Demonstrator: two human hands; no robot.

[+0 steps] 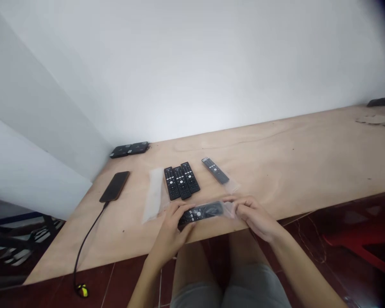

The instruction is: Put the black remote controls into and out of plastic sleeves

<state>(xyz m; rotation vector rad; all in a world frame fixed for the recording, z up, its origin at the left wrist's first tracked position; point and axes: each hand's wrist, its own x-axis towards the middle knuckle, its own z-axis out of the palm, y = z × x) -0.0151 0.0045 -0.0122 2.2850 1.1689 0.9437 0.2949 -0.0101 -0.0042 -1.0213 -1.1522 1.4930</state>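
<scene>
Near the table's front edge, a black remote control (202, 212) lies sideways inside a clear plastic sleeve (228, 208). My left hand (173, 224) grips the remote's left end, thumb below and fingers above. The sleeve's loose right end is pinched by my right hand (253, 216). Just beyond, three bare black remotes (181, 180) lie side by side. Left of them are flat translucent plastic sleeves (154, 194). Another remote (214, 170), partly in a sleeve (232, 186), lies farther to the right.
A phone (114, 187) with a black cable (85, 239) lies on the wooden table (291, 167) at left; the cable hangs over the front edge. Two black boxes (130, 149) sit by the wall. A red stool (356, 239) stands below right.
</scene>
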